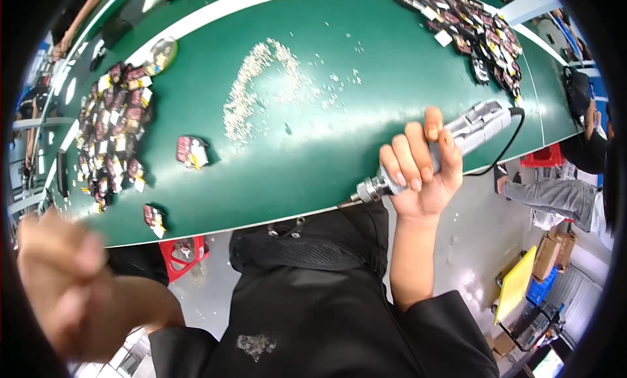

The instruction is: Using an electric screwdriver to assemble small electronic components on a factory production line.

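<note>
My right hand is wrapped round a silver-grey electric screwdriver. The tool is held over the front edge of the green table, its bit pointing down and left, its black cable trailing off the right end. At the far lower left, smeared by motion, is my left hand; its fingers cannot be made out. Nearest to it on the table lies a small dark red and black part with a pale tag. A similar part with white and yellow bits sits further in.
Many small whitish pieces are scattered mid-table. Heaps of dark red and black parts lie at the left and far right. Beside the left heap is a round container. Red stools and a seated person are nearby.
</note>
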Demonstrator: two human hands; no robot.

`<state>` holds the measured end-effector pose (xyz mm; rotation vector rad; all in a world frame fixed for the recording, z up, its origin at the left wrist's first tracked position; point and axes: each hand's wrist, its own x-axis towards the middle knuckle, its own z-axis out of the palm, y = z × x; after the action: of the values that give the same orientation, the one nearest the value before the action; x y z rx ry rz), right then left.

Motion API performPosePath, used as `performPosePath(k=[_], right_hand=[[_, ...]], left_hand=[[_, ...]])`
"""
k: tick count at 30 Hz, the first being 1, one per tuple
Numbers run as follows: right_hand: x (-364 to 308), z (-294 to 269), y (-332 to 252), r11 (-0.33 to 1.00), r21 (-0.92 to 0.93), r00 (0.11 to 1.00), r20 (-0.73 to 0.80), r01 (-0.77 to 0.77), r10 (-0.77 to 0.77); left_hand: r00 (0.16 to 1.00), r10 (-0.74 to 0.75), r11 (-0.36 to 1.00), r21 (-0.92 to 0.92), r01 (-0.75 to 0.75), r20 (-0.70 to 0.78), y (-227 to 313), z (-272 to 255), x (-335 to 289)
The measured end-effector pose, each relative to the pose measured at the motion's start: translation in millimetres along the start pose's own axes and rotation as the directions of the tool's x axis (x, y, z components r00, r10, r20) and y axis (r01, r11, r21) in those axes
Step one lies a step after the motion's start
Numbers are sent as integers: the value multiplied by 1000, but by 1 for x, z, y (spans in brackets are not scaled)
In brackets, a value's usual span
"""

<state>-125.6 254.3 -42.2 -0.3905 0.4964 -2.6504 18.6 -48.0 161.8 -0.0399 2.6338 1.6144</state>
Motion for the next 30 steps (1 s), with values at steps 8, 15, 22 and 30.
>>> performPosePath(k=[8, 15, 22, 30], right_hand=[[-8, 3, -4, 998, 59, 996, -86, 8, -3], [-3, 2, -4, 997, 81, 999, -47, -11, 14], [1, 1, -3, 995, 91, 999, -29, -28, 30], [-6, 5, -4, 997, 79, 995, -99, -5, 13]], left_hand=[[906, 409, 737, 623, -261, -105, -106, 110, 180], [902, 431, 541, 791, -286, 31, -107, 123, 209], [856, 472, 294, 877, -379, 211, -105, 122, 213], [831, 551, 643, 671, -370, -70, -83, 114, 173]])
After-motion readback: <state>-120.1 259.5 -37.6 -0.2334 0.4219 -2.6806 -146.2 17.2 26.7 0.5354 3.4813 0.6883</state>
